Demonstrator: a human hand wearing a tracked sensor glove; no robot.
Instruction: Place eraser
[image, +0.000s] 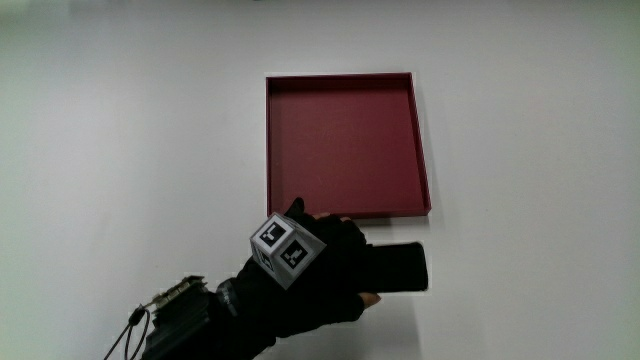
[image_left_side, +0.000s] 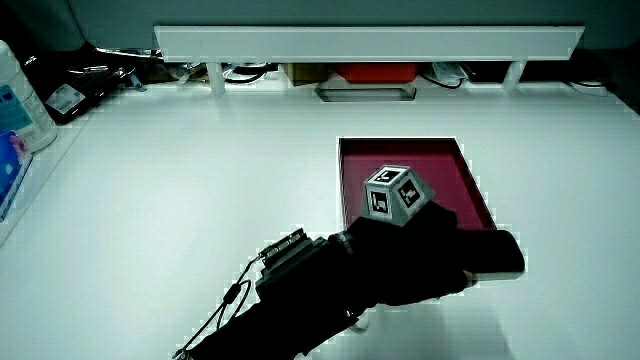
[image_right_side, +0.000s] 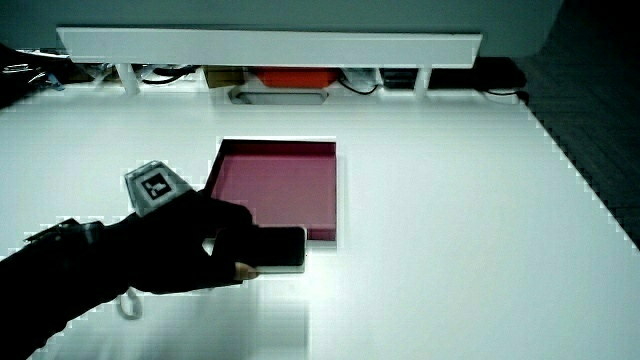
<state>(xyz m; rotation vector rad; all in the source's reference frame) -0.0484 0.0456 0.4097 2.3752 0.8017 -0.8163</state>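
A black block-shaped eraser (image: 400, 268) sits in the hand (image: 318, 272), whose fingers are curled around it; its free end sticks out past the fingertips. It also shows in both side views (image_left_side: 492, 254) (image_right_side: 278, 247). The hand (image_left_side: 405, 260) (image_right_side: 190, 245) is just off the edge of the dark red square tray (image: 348, 142) that lies nearest the person, and the eraser lies outside the tray, close to that edge. The tray (image_left_side: 452, 160) (image_right_side: 275, 175) holds nothing. A patterned cube (image: 286, 248) rides on the back of the hand.
A low white partition (image_left_side: 368, 42) runs along the table's edge farthest from the person, with cables and small items under it. A white bottle (image_left_side: 20, 100) stands at the table's edge in a side view. A cable (image: 128, 330) trails from the forearm.
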